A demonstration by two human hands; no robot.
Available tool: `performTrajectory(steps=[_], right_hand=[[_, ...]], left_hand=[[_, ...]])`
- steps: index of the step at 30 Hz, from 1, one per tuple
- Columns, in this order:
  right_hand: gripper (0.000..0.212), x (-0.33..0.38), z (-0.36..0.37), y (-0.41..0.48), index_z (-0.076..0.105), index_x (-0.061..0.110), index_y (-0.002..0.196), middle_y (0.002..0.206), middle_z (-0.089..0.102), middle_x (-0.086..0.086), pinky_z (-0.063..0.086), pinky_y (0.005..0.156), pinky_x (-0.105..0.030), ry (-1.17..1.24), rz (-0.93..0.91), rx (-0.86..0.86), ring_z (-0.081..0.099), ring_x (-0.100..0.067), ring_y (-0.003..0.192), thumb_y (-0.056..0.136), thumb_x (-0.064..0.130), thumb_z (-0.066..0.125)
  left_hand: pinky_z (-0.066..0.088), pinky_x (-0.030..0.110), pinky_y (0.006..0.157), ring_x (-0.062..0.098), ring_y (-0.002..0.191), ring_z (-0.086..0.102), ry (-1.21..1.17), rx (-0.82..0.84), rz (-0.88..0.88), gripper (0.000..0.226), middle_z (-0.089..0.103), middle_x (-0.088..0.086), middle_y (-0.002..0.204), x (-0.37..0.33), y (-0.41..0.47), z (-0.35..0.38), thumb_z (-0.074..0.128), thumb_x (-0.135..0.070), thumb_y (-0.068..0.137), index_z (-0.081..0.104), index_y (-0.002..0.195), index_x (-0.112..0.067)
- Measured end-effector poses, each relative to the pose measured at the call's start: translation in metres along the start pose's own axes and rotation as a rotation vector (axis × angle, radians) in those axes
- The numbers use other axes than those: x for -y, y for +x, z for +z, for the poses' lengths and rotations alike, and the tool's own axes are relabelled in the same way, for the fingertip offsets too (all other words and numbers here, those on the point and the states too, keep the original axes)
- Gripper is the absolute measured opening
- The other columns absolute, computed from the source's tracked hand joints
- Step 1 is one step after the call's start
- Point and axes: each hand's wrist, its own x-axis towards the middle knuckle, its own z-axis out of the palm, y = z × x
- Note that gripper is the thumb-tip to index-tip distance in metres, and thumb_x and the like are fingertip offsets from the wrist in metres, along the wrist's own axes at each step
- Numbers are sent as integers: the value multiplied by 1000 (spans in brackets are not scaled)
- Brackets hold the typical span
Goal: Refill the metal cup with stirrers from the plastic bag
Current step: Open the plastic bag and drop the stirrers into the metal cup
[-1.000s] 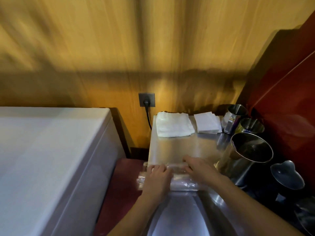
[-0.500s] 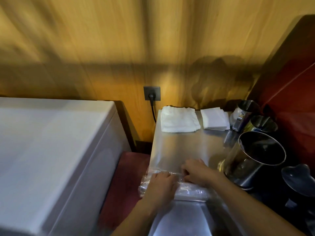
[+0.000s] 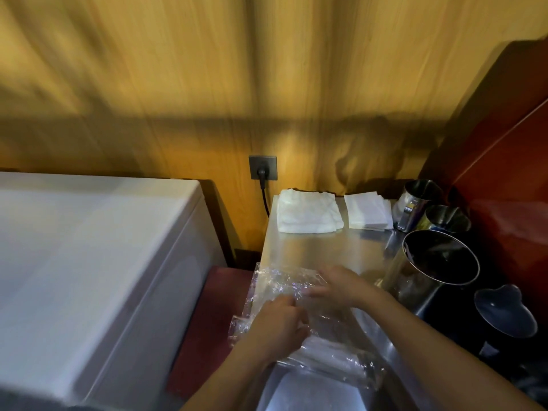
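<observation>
A clear plastic bag [image 3: 326,360] lies crumpled on the steel counter [image 3: 320,247], with pale stirrers faintly visible inside near its lower end. My left hand [image 3: 275,324] pinches the bag's film at its middle. My right hand [image 3: 341,286] grips the bag just beyond it, fingers curled into the plastic. A large metal cup [image 3: 430,268] stands tilted at the counter's right, its dark inside showing no stirrers that I can make out. Two smaller metal cups [image 3: 444,218] stand behind it.
A folded white towel [image 3: 308,212] and a stack of white napkins [image 3: 367,212] lie at the counter's back. A white chest [image 3: 89,262] fills the left. A wall socket with a black cable [image 3: 262,170] sits behind. A dark pitcher [image 3: 504,315] stands at right.
The bag has been spread and pulled further open across the counter. My two hands have shifted closer together on its middle. The head camera has tilted slightly.
</observation>
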Motion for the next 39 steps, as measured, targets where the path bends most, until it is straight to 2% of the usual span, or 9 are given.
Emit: performTrajectory(steps=[4,7,10,14,17,22,26,30,39], right_hand=[[27,3,-6,-7,51,13,55,55,50,-1,32,48,-27,-157,-31,135,49,-20,60,65,29,71],[13,3,-10,-9,65,9,73,77,63,-6,41,64,-28,-173,-30,76,60,-23,81,72,22,64],[7,5,-16,-11,54,19,76,106,58,-7,30,95,-36,-173,-66,7,46,-23,115,82,22,53],[26,9,-30,-13,38,21,60,70,49,1,30,66,-29,-74,-8,-77,49,-23,79,84,20,48],[29,9,-39,-15,37,20,59,67,50,-2,36,61,-31,-2,-4,-148,51,-24,70,86,19,47],[15,7,-53,-16,46,13,81,66,46,2,31,51,-25,28,-27,-243,48,-17,65,92,22,48],[22,1,-64,-18,43,11,76,65,45,2,32,53,-26,70,-27,-290,47,-17,65,92,24,48],[37,1,-71,-21,29,23,61,60,41,1,32,56,-32,90,-26,-372,44,-21,63,92,20,49],[30,11,-81,-23,33,21,65,69,52,-7,31,55,-32,39,-24,-420,49,-29,68,92,20,48]], left_hand=[[35,33,93,24,108,53,-38,38,-3,25,60,6,113,1,-7,3,52,-32,88,65,106,-20],[38,33,92,25,107,55,-86,95,-9,30,62,8,113,4,-10,2,54,-37,87,62,112,-24],[40,33,94,24,106,52,-116,100,4,35,56,9,111,4,-14,2,63,-39,82,63,113,-25],[33,35,99,18,111,46,-146,69,62,24,56,3,115,4,-17,3,64,-40,80,65,94,-21],[34,37,97,24,97,54,-97,26,35,24,65,6,99,1,-15,3,54,-40,86,57,87,-16],[27,36,95,23,103,48,35,-64,-27,29,60,5,105,4,-15,13,45,-38,91,58,113,-26],[23,35,100,21,103,44,102,-76,-46,27,53,3,106,11,-19,23,47,-35,87,65,89,-15],[18,33,100,17,107,43,97,-93,-93,22,51,0,111,20,-24,28,48,-37,86,58,92,-18],[24,25,93,14,106,45,31,-171,-44,23,52,-3,109,20,-30,31,44,-37,89,54,101,-20]])
